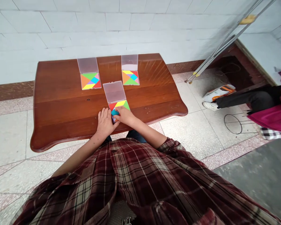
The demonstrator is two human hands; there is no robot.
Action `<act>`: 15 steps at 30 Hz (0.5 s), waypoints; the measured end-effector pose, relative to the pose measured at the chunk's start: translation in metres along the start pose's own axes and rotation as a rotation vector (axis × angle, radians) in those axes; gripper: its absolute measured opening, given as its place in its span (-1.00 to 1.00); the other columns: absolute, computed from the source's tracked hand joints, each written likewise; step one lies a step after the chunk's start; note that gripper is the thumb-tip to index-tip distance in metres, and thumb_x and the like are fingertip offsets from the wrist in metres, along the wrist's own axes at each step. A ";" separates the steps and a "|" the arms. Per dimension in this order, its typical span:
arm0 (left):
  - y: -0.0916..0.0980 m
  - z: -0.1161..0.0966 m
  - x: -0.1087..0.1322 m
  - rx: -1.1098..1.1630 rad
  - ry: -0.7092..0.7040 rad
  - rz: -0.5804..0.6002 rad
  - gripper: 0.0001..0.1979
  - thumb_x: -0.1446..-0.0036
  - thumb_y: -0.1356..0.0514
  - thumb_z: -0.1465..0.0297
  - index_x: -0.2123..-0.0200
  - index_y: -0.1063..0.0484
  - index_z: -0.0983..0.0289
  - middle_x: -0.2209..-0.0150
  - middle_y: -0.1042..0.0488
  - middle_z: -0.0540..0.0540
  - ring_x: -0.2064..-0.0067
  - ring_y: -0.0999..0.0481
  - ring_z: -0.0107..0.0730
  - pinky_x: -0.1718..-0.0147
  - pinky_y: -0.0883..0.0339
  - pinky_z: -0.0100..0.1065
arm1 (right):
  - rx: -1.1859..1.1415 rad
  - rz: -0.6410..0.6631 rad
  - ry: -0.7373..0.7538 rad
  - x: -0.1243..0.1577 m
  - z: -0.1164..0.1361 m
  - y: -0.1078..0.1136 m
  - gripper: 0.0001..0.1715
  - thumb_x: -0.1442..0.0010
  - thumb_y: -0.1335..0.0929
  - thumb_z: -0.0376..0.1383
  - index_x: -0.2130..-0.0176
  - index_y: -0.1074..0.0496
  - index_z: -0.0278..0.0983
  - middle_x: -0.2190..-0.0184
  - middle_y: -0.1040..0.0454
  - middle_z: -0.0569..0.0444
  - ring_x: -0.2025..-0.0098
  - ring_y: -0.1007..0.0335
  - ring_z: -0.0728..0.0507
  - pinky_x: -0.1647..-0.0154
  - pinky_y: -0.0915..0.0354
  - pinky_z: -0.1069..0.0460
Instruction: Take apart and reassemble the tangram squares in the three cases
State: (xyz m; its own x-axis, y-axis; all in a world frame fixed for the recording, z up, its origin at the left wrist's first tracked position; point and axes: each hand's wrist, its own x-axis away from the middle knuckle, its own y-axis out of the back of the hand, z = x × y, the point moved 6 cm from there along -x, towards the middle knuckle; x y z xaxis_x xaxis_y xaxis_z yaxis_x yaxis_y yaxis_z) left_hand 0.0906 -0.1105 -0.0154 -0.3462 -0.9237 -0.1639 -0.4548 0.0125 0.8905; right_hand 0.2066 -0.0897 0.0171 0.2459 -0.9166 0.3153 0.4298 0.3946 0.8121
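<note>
A tangram case (119, 103) lies unfolded at the table's near side, its clear lid (114, 92) tipped back. Red, yellow, green and blue pieces show in its tray; my hands cover the near part. My left hand (105, 122) rests flat on the table along the tray's left side, fingers stretched out and thumb at the near edge. Over the tray, my right hand (125, 116) has its fingers bent down onto a tangram piece near the blue and orange ones. Which piece it touches is partly hidden by the fingers.
Two more open tangram cases with filled trays, one at the back left (91, 80) and one at the back right (130, 77), lie on the brown wooden table (61, 103). Crutches (215, 51) lean at the right. A seated person's leg (243, 99) and a bag (219, 92) are beyond.
</note>
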 end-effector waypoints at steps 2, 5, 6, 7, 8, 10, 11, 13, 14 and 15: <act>0.001 -0.001 0.000 0.002 0.004 0.013 -0.26 -0.10 -0.21 0.13 -0.23 -0.23 0.48 -0.30 -0.26 0.51 -0.38 -0.16 0.28 -0.35 0.03 0.23 | 0.011 -0.014 0.006 -0.001 -0.001 0.000 -0.52 -0.28 -0.36 -0.33 -0.15 -0.38 -0.44 -0.13 -0.45 -0.20 -0.22 -0.32 -0.20 -0.21 -0.22 -0.02; 0.000 -0.001 -0.001 0.026 0.008 0.029 -0.28 -0.10 -0.20 0.14 -0.22 -0.24 0.48 -0.30 -0.26 0.51 -0.39 -0.15 0.28 -0.36 0.06 0.24 | 0.051 -0.027 -0.001 -0.001 0.000 -0.001 -0.52 -0.27 -0.35 -0.33 -0.16 -0.37 -0.43 -0.14 -0.44 -0.21 -0.19 -0.35 -0.21 -0.17 -0.26 -0.03; 0.000 -0.001 -0.001 0.031 0.008 0.030 -0.28 -0.11 -0.20 0.14 -0.22 -0.24 0.47 -0.31 -0.26 0.50 -0.39 -0.14 0.28 -0.36 0.07 0.24 | 0.075 -0.024 -0.004 0.000 0.001 -0.001 -0.52 -0.28 -0.33 -0.33 -0.16 -0.37 -0.43 -0.14 -0.44 -0.22 -0.16 -0.37 -0.22 -0.15 -0.28 -0.04; 0.000 -0.001 -0.001 0.032 0.007 0.030 -0.29 -0.10 -0.20 0.15 -0.22 -0.24 0.47 -0.31 -0.26 0.50 -0.39 -0.14 0.27 -0.36 0.07 0.24 | 0.104 -0.022 -0.003 0.002 0.003 -0.001 -0.53 -0.29 -0.31 -0.33 -0.15 -0.38 -0.44 -0.14 -0.44 -0.24 -0.14 -0.39 -0.23 -0.13 -0.30 -0.04; 0.000 0.000 0.000 0.031 0.007 0.027 -0.29 -0.10 -0.19 0.15 -0.23 -0.24 0.45 -0.31 -0.26 0.48 -0.39 -0.14 0.25 -0.37 0.07 0.22 | 0.137 -0.023 0.000 0.003 0.005 -0.001 -0.54 -0.30 -0.29 -0.33 -0.14 -0.39 -0.45 -0.14 -0.43 -0.25 -0.12 -0.41 -0.24 -0.11 -0.31 -0.04; -0.001 0.001 0.000 0.026 0.006 0.020 -0.29 -0.10 -0.20 0.15 -0.23 -0.25 0.44 -0.32 -0.25 0.46 -0.40 -0.14 0.23 -0.37 0.06 0.21 | 0.208 -0.034 0.007 0.007 0.009 0.001 -0.57 -0.32 -0.25 -0.34 -0.12 -0.40 -0.47 -0.13 -0.45 -0.28 -0.09 -0.44 -0.26 -0.07 -0.34 -0.05; -0.001 0.001 0.000 0.026 0.005 0.018 -0.29 -0.10 -0.20 0.14 -0.23 -0.25 0.43 -0.32 -0.25 0.45 -0.40 -0.14 0.22 -0.37 0.06 0.21 | 0.240 -0.040 0.008 0.008 0.010 0.002 -0.58 -0.33 -0.23 -0.35 -0.11 -0.41 -0.47 -0.11 -0.46 -0.28 -0.07 -0.46 -0.27 -0.04 -0.36 -0.06; -0.001 0.002 0.000 0.032 0.002 0.012 -0.28 -0.11 -0.20 0.11 -0.23 -0.25 0.42 -0.32 -0.26 0.44 -0.39 -0.15 0.23 -0.37 0.06 0.21 | 0.289 -0.046 -0.005 0.009 0.011 0.002 -0.57 -0.35 -0.19 -0.37 -0.11 -0.40 -0.46 -0.09 -0.49 -0.28 -0.03 -0.48 -0.27 0.01 -0.38 -0.06; -0.001 0.002 0.000 0.037 0.001 0.010 -0.28 -0.11 -0.20 0.09 -0.23 -0.25 0.42 -0.32 -0.26 0.44 -0.39 -0.15 0.23 -0.37 0.06 0.22 | 0.303 -0.051 -0.014 0.008 0.010 0.003 -0.56 -0.36 -0.17 -0.38 -0.13 -0.39 -0.46 -0.08 -0.49 -0.28 -0.01 -0.50 -0.26 0.03 -0.38 -0.06; -0.001 0.002 0.000 0.042 0.000 0.008 -0.27 -0.11 -0.20 0.08 -0.23 -0.26 0.41 -0.31 -0.27 0.44 -0.39 -0.16 0.24 -0.37 0.06 0.22 | 0.311 -0.056 -0.021 0.008 0.009 0.003 -0.56 -0.36 -0.16 -0.38 -0.13 -0.39 -0.45 -0.08 -0.50 -0.27 0.00 -0.51 -0.25 0.05 -0.38 -0.05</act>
State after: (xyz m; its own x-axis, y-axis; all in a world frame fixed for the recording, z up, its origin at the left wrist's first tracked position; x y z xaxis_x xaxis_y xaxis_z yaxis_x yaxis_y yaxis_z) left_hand 0.0896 -0.1102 -0.0168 -0.3501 -0.9235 -0.1567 -0.4856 0.0359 0.8734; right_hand 0.2018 -0.0963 0.0262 0.2103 -0.9387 0.2731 0.1547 0.3078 0.9388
